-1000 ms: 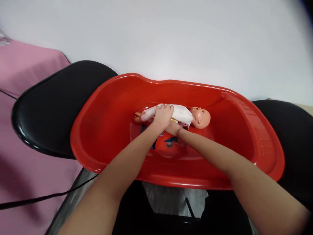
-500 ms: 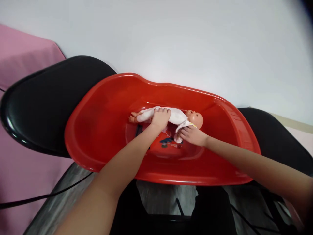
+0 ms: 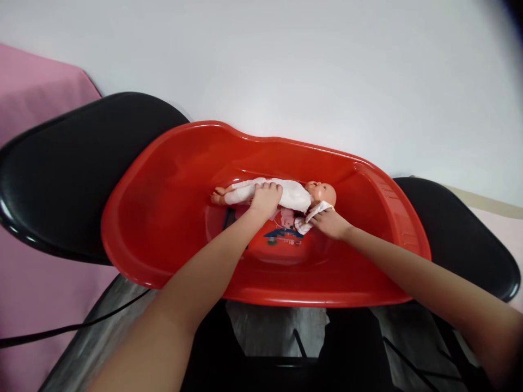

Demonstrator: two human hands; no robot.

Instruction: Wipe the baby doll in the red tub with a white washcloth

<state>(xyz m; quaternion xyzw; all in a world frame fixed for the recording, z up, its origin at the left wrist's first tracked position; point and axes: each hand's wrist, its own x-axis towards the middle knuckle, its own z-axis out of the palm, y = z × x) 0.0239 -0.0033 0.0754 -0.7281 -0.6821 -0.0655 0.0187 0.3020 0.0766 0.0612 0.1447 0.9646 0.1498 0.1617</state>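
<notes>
A baby doll (image 3: pixel 291 194) with a white body lies on its back in a red baby bath (image 3: pixel 281 297), head to the right and feet to the left. Across its middle rests my left hand (image 3: pixel 267 198), fingers curled over the white body. My right hand (image 3: pixel 330 223), closed on a small pale patterned cloth (image 3: pixel 303 224), is beside the doll's neck and near shoulder. The cloth hangs down over the near arm, which is mostly hidden.
Black chair seats (image 3: pixel 73 169) stand under both ends of the bath. A white wall (image 3: pixel 286 60) is behind it. Pink fabric (image 3: pixel 36 92) hangs at the left, and a black cable (image 3: pixel 69 328) crosses the lower left. A printed picture (image 3: pixel 281 235) marks the bath floor.
The cloth in my right hand has shifted and now spreads over the doll's near arm and hand. My left hand stays on the doll's middle. The view has shifted slightly.
</notes>
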